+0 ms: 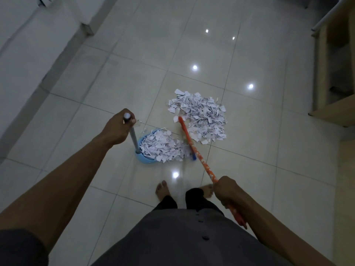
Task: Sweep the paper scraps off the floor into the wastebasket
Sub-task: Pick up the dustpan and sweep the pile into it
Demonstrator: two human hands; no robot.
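A heap of white paper scraps [201, 118] lies on the tiled floor ahead of me. A light blue dustpan [143, 159] stands to its left, heaped with more scraps [163, 145]. My left hand [118, 127] grips the top of the dustpan's upright grey handle [133, 137]. My right hand [227, 189] holds the orange patterned broom handle [199, 160], which slants up and left. The broom's head [183, 127] rests between the dustpan and the floor heap, mostly buried in paper. No wastebasket is in view.
My bare feet [162, 191] stand just behind the dustpan. A light wooden shelf unit [326, 77] stands at the right edge. A white wall with a grey skirting [34, 96] runs along the left. A few stray scraps [141, 123] lie near my left hand.
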